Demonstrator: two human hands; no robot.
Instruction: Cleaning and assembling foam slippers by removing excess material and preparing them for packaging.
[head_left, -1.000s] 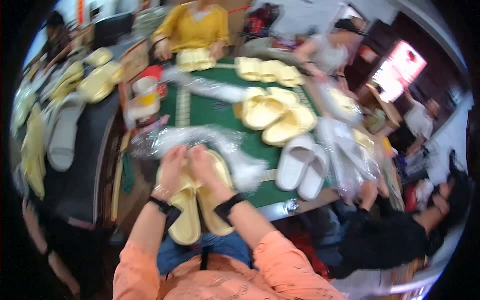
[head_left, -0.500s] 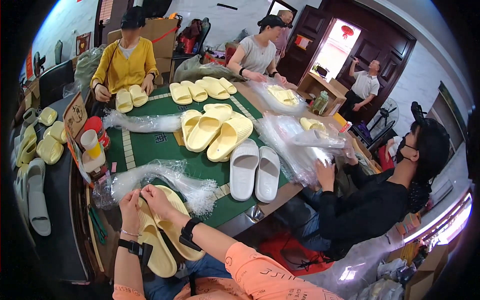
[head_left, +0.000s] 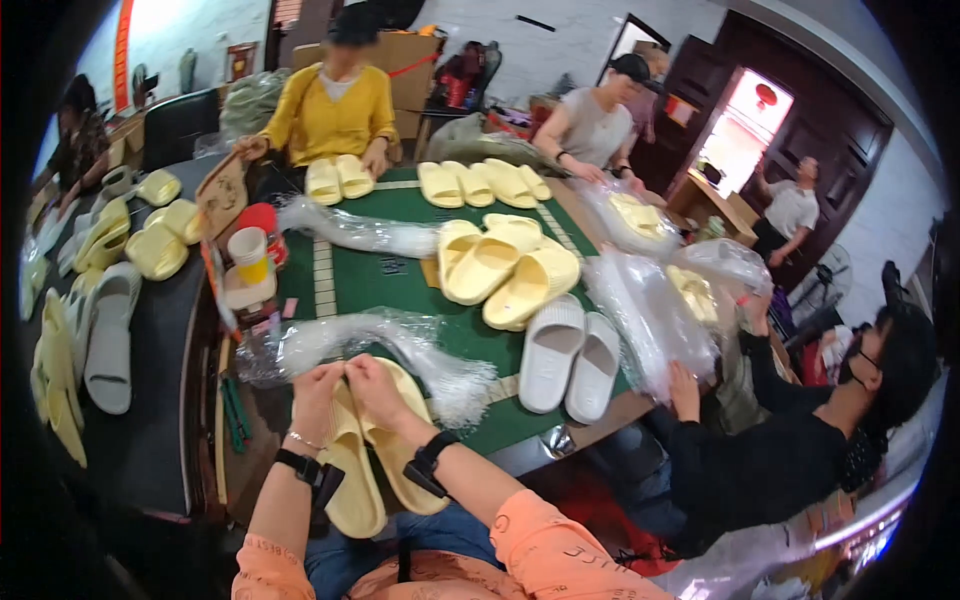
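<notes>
A pair of pale yellow foam slides [head_left: 375,455] lies side by side at the near edge of a green table [head_left: 370,275], toes pointing to 12 o'clock, heels hanging over the person's lap. They look soft, thick-soled and smooth (one wide strap each). The left hand [head_left: 318,390] and right hand [head_left: 375,385] rest on the toe ends, fingers curled and pinched together over the straps, gripping the top of the pair where it meets a clear plastic bag [head_left: 370,345]. The crinkled bag stretches across at 12 o'clock from the hands. At 2 o'clock sit white slides [head_left: 570,355], and beyond them a heap of yellow slides [head_left: 505,265]. At 10 o'clock stands a paper cup [head_left: 249,255]. Other people sit around the table.
</notes>
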